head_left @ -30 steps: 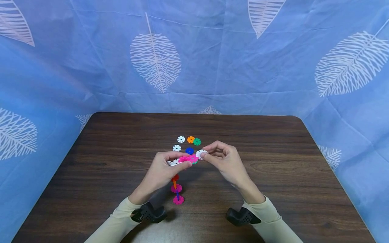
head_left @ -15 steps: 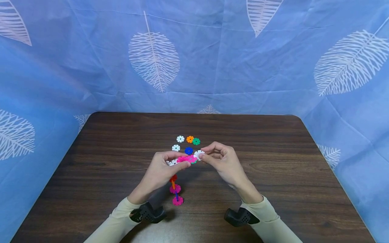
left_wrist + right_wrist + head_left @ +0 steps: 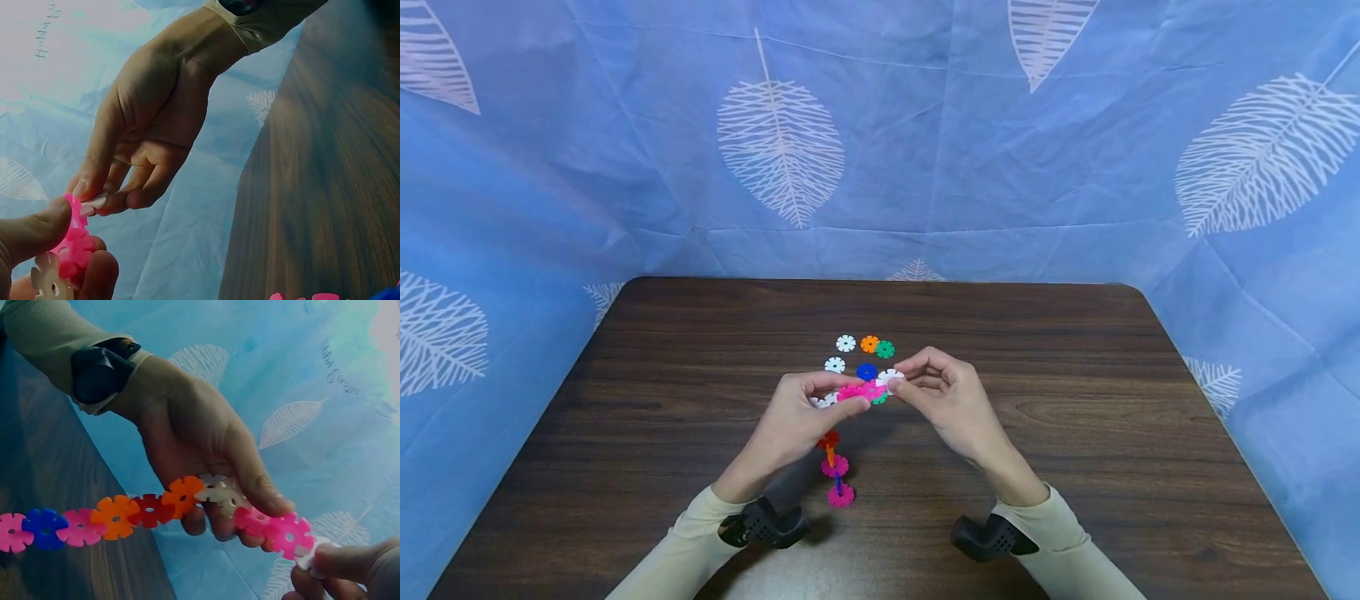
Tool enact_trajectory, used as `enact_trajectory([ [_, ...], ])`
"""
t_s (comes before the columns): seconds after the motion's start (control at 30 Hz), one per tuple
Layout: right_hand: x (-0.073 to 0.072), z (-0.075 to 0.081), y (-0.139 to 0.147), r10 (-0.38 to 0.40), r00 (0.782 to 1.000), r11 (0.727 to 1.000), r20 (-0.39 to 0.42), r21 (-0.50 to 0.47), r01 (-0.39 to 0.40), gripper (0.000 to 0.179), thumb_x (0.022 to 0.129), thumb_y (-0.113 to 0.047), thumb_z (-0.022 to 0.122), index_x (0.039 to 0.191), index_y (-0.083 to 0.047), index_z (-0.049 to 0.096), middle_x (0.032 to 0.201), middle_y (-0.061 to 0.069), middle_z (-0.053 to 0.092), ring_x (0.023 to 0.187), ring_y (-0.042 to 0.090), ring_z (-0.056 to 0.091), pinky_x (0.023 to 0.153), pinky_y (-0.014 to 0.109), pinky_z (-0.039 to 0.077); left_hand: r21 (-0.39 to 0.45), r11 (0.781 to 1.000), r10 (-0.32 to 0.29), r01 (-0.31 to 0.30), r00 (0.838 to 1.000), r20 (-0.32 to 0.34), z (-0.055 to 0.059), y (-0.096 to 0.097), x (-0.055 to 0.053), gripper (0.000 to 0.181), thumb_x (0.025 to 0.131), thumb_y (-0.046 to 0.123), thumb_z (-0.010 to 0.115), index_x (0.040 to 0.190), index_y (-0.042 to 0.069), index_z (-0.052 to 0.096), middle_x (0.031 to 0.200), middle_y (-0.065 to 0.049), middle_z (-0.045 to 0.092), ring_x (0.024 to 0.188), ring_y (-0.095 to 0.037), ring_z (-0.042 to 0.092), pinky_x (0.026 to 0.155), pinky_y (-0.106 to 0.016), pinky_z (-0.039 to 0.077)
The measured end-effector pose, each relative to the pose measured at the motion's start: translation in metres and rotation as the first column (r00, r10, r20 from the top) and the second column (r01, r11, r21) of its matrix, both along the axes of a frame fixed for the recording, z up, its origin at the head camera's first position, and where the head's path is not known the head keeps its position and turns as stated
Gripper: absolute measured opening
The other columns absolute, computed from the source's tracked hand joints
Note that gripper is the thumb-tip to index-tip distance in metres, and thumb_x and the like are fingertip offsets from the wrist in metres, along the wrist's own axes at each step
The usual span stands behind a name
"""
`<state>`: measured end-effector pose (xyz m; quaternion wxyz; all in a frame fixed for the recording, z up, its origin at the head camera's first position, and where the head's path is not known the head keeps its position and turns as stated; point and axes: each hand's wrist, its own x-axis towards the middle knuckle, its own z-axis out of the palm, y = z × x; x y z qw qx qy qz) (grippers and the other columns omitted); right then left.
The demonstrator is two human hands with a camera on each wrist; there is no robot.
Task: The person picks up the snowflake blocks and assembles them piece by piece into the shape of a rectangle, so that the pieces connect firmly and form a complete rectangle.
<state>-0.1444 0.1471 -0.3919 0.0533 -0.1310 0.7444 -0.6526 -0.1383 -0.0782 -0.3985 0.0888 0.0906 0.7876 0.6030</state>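
In the head view my left hand (image 3: 796, 417) pinches a chain of interlocking snowflake discs by its pink discs (image 3: 860, 391), thumb on the near side. The chain (image 3: 116, 518) runs through pink, blue, orange, red and white discs, as the right wrist view shows, and its lower part hangs toward me below the left hand. My right hand (image 3: 953, 407) pinches a white snowflake disc (image 3: 891, 377) between thumb and forefinger. The white disc's edge meets the outermost pink disc (image 3: 289, 537), standing at an angle to it. Fingertips partly hide the joint.
Loose discs lie on the dark wooden table (image 3: 1075, 400) just beyond the hands: two white ones (image 3: 846, 343), an orange one (image 3: 870, 343), a green one (image 3: 885, 349) and a blue one (image 3: 866, 372). A blue leaf-print cloth (image 3: 880, 167) hangs behind the table.
My right hand has moved slightly left, bringing the white disc from the side of the pink disc up against its edge. The left hand keeps its grip on the chain.
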Motion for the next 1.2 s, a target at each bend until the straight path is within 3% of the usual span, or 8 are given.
enact_trajectory([
  [0.37,-0.003,0.002,0.008,0.029,1.000,0.998,-0.011,0.053,-0.028,0.017,0.097,-0.013,0.071,0.111,-0.003,0.069,0.105,0.013,0.071,0.093,0.019,0.074,0.081,0.034,0.061,-0.011,1.000,-0.006,0.006,1.000,0.018,0.002,-0.003,0.000,0.029,0.089,0.022,0.081,0.113,0.007,0.077,0.096,-0.008,0.078,0.047,-0.017,0.043,0.041,-0.023,0.034],
  [0.47,-0.005,0.002,0.010,0.028,0.999,0.998,-0.024,0.060,-0.027,0.018,0.099,-0.015,0.068,0.113,-0.004,0.070,0.106,0.012,0.070,0.094,0.019,0.073,0.083,0.034,0.061,-0.030,1.000,0.005,-0.004,1.000,0.006,0.002,-0.004,-0.001,0.031,0.089,0.024,0.081,0.115,0.009,0.077,0.098,-0.007,0.078,0.057,-0.016,0.054,0.045,-0.024,0.040],
  [0.57,-0.009,0.000,0.015,0.023,0.999,0.998,-0.028,0.054,-0.022,0.018,0.101,-0.015,0.065,0.115,-0.003,0.070,0.108,0.013,0.071,0.093,0.018,0.073,0.083,0.032,0.060,-0.060,0.998,0.028,-0.030,0.999,-0.028,0.001,-0.004,-0.002,0.031,0.089,0.026,0.081,0.115,0.010,0.077,0.101,-0.004,0.078,0.083,-0.018,0.064,0.063,-0.027,0.049],
  [0.67,-0.014,-0.003,0.018,0.013,1.000,0.999,-0.025,0.050,-0.012,0.018,0.102,-0.013,0.063,0.115,-0.001,0.069,0.109,0.015,0.072,0.092,0.016,0.073,0.083,0.031,0.061,-0.081,0.995,0.046,-0.050,0.998,-0.048,0.001,-0.005,-0.003,0.031,0.089,0.028,0.081,0.115,0.012,0.077,0.102,-0.001,0.078,0.100,-0.020,0.064,0.082,-0.034,0.051],
  [0.73,-0.017,-0.006,0.020,0.007,1.000,0.998,-0.024,0.055,-0.006,0.019,0.102,-0.012,0.063,0.116,0.000,0.069,0.110,0.016,0.072,0.093,0.014,0.074,0.083,0.030,0.061,-0.084,0.995,0.050,-0.054,0.998,-0.048,0.001,-0.005,-0.003,0.031,0.089,0.030,0.081,0.115,0.013,0.077,0.103,0.000,0.078,0.104,-0.019,0.063,0.087,-0.035,0.049],
  [0.97,-0.027,-0.017,0.025,-0.004,1.000,0.996,-0.008,0.091,0.005,0.023,0.102,-0.015,0.063,0.119,0.000,0.068,0.113,0.018,0.072,0.095,0.013,0.074,0.084,0.028,0.060,0.007,1.000,0.022,-0.022,0.999,-0.028,0.001,-0.009,-0.004,0.036,0.091,0.024,0.080,0.123,0.010,0.071,0.105,-0.009,0.076,0.084,-0.020,0.070,0.063,-0.029,0.055],
  [1.2,-0.037,-0.028,0.026,-0.018,1.000,0.979,0.026,0.206,0.012,0.026,0.100,-0.024,0.068,0.121,-0.008,0.070,0.117,0.010,0.072,0.105,0.022,0.072,0.090,0.038,0.058,-0.024,1.000,0.018,-0.020,0.998,-0.065,0.000,-0.012,-0.006,0.037,0.094,0.025,0.076,0.129,0.015,0.069,0.108,-0.009,0.073,0.080,-0.028,0.062,0.055,-0.025,0.046],
])
